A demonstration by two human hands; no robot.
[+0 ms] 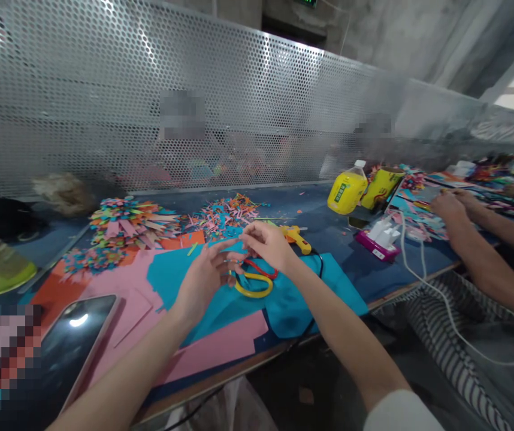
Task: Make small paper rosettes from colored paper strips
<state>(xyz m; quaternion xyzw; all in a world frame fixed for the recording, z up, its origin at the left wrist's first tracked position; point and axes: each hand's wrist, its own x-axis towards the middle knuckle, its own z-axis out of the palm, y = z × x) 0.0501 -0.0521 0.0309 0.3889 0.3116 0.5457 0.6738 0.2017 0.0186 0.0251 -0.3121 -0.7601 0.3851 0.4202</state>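
My left hand (pixel 205 278) and my right hand (pixel 266 242) meet fingertip to fingertip over blue paper sheets (pixel 214 314). The right thumb and forefinger are pinched together. On the left, forefinger and thumb reach to the same spot, the other fingers loosely curled. Whatever lies between the fingertips is too small or hidden to make out. Just below them rest scissors (pixel 253 293) with yellow and red handle loops, their blades hidden. Behind my right hand lies a yellow glue gun (pixel 298 239) with a black cord. Pink paper (pixel 221 353) lies along the table's front edge.
Fringed paper bundles (pixel 131 221) and a pile of cut strips (pixel 227 215) lie behind. A phone (pixel 77 341) is at the left front. Rightward are a yellow bottle (pixel 347 190), a purple power strip (pixel 377 244), a white cable (pixel 437 293) and another person's arms (pixel 486 251). A perforated metal panel (pixel 239 108) stands behind.
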